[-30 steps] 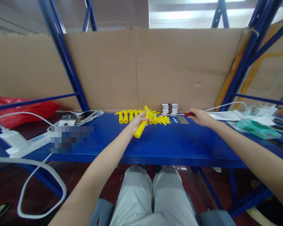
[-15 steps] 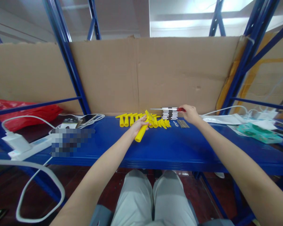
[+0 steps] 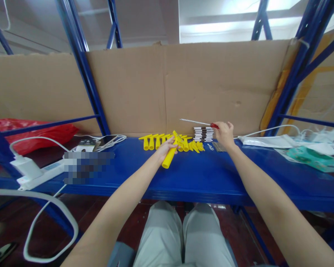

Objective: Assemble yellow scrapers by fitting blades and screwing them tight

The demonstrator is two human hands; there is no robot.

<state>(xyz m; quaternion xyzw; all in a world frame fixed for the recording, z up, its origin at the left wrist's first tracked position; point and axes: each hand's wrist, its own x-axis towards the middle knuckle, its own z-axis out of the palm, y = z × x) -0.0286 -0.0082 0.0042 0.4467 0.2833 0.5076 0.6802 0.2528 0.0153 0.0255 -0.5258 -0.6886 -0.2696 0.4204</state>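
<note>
Blue tabletop (image 3: 200, 174), cardbd panel (image 3: 128, 92) behind. L hand (image 3: 167, 147) grips yellow pc (image 3: 169, 158), partly hiding yellow row (image 3: 151, 144); R hand (image 3: 225, 134) holds red-handled screwdriver (image 3: 214, 125) nr white stack (image 3: 203, 134).

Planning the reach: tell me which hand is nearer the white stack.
Right. The right hand is just right of the white stack; the left hand is farther off, to its left.
</note>
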